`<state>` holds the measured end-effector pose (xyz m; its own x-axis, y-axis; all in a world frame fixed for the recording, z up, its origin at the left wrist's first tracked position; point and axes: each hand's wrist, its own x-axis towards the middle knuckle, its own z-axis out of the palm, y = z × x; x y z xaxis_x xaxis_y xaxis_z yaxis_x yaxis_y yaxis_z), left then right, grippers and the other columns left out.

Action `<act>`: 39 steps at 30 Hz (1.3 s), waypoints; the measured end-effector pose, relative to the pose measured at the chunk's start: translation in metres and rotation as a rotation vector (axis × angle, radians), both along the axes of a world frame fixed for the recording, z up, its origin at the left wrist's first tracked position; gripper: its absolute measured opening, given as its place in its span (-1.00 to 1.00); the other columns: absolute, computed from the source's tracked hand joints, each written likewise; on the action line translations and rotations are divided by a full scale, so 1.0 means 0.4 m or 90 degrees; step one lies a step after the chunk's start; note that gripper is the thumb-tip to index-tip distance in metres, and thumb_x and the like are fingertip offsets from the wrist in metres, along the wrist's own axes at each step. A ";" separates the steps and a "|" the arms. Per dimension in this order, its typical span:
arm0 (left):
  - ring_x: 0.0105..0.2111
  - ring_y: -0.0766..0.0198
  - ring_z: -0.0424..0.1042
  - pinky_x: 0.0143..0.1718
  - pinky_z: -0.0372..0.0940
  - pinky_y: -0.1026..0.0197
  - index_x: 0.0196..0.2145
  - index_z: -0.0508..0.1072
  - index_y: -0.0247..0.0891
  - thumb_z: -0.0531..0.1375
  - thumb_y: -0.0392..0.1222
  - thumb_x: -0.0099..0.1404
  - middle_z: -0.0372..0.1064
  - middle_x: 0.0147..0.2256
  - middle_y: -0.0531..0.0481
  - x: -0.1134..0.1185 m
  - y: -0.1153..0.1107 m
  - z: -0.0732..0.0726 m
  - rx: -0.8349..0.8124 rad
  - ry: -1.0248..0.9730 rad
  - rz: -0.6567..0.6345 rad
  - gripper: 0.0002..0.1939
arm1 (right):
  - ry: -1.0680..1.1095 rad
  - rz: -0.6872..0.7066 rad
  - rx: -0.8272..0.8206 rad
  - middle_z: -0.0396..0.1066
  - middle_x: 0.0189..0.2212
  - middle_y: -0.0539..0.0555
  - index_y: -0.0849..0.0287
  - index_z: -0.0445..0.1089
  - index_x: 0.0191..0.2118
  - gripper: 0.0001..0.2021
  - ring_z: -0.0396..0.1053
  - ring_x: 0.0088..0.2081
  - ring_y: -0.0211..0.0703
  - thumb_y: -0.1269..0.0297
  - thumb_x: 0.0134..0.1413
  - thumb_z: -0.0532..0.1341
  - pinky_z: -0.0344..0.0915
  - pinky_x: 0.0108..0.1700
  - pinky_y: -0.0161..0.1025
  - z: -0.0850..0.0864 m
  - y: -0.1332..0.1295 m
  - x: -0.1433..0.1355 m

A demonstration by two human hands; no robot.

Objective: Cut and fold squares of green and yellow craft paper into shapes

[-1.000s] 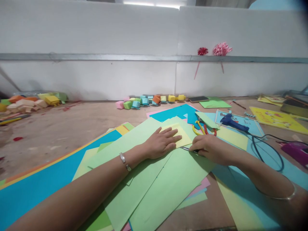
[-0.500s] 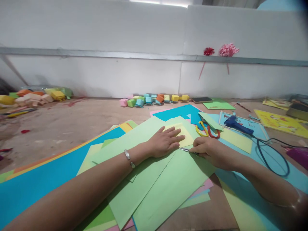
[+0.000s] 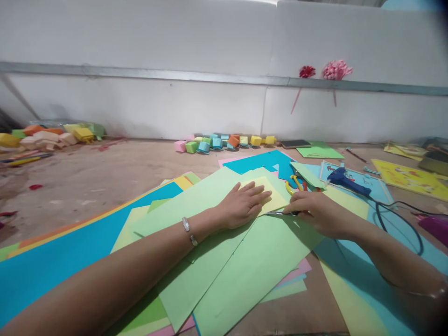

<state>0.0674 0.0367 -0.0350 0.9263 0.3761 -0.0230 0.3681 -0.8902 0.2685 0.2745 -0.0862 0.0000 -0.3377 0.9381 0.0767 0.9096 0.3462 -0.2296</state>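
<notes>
My left hand (image 3: 243,204) lies flat with its fingers apart on a pale yellow sheet (image 3: 279,197), over light green sheets (image 3: 241,273). A silver bracelet (image 3: 185,225) is on that wrist. My right hand (image 3: 310,211) is closed around a thin metal tool with a dark handle (image 3: 276,213). Its pointed tip touches the lower edge of the yellow sheet, just right of my left hand. Behind my right hand, the yellow handle of a pair of scissors (image 3: 290,188) shows; the rest is partly hidden by the hand and a green paper.
Small paper cubes (image 3: 217,143) line the wall. A blue glue gun (image 3: 348,181) with a looped cable lies at right, near a yellow picture sheet (image 3: 409,177). Blue and orange sheets (image 3: 94,242) spread left. More paper boxes (image 3: 45,139) sit far left.
My right hand has moved a little right and up with the metal tool, now covering part of the scissors' red handle. My left hand has stayed nearly still on the paper.
</notes>
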 end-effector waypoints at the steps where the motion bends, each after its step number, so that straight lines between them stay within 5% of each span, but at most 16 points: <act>1: 0.35 -0.01 -0.21 0.25 -0.23 -0.31 0.31 0.02 0.00 -0.23 -0.01 0.45 -0.16 0.36 0.02 0.000 0.000 -0.002 0.001 -0.003 0.000 -0.49 | 0.008 0.002 -0.002 0.46 -0.33 0.14 0.14 0.55 -0.20 -0.63 0.39 -0.28 -0.14 0.58 0.04 0.05 0.26 -0.30 -0.27 -0.003 0.001 -0.003; 17: 0.35 0.01 -0.22 0.27 -0.23 -0.31 0.31 0.04 -0.04 -0.23 -0.03 0.46 -0.21 0.37 0.02 0.002 -0.004 -0.004 0.025 0.021 -0.005 -0.49 | 0.032 0.078 -0.017 0.35 -0.42 0.06 0.11 0.56 -0.22 -0.59 0.30 -0.40 -0.26 0.59 0.10 0.00 0.18 -0.39 -0.34 -0.023 0.004 -0.012; 27: 0.36 0.00 -0.27 0.27 -0.25 -0.31 0.30 0.06 -0.05 -0.19 -0.04 0.45 -0.19 0.37 0.00 0.005 -0.010 -0.007 0.012 0.017 0.006 -0.49 | 0.076 0.081 0.087 0.38 -0.40 0.09 0.17 0.54 -0.19 -0.65 0.31 -0.35 -0.21 0.59 0.08 0.06 0.25 -0.34 -0.31 -0.082 -0.001 -0.100; 31: 0.37 -0.04 -0.38 0.29 -0.30 -0.29 0.22 0.23 -0.09 -0.08 -0.05 0.42 -0.16 0.36 0.02 0.001 0.002 0.033 0.009 -0.078 0.052 -0.54 | 0.070 0.081 0.095 0.38 -0.40 0.09 0.16 0.54 -0.20 -0.65 0.31 -0.35 -0.21 0.59 0.07 0.05 0.26 -0.33 -0.30 -0.086 0.000 -0.096; 33: 0.37 0.03 -0.31 0.31 -0.20 -0.17 0.11 0.37 -0.11 0.01 -0.07 0.39 -0.07 0.34 0.03 -0.020 0.025 0.071 -0.025 -0.061 -0.006 -0.61 | 0.067 0.080 0.092 0.40 -0.38 0.10 0.15 0.54 -0.19 -0.62 0.33 -0.35 -0.20 0.60 0.06 0.04 0.27 -0.34 -0.30 -0.081 0.002 -0.090; 36: 0.36 -0.05 -0.29 0.29 -0.13 -0.19 0.10 0.38 0.05 0.32 0.10 0.09 -0.04 0.33 0.11 -0.066 0.070 0.115 -0.100 0.059 -0.149 -0.39 | 0.065 0.083 0.083 0.42 -0.34 0.12 0.15 0.54 -0.16 -0.58 0.35 -0.32 -0.19 0.63 0.03 0.01 0.29 -0.32 -0.29 -0.075 0.004 -0.084; 39: 0.35 -0.19 -0.27 0.26 -0.13 -0.30 0.12 0.34 0.16 0.44 0.19 -0.20 0.02 0.31 0.10 -0.094 0.097 0.119 -0.105 0.116 -0.108 -0.12 | 0.066 0.079 0.072 0.43 -0.33 0.10 0.11 0.53 -0.16 -0.57 0.36 -0.30 -0.19 0.61 0.04 0.01 0.29 -0.31 -0.29 -0.074 0.005 -0.083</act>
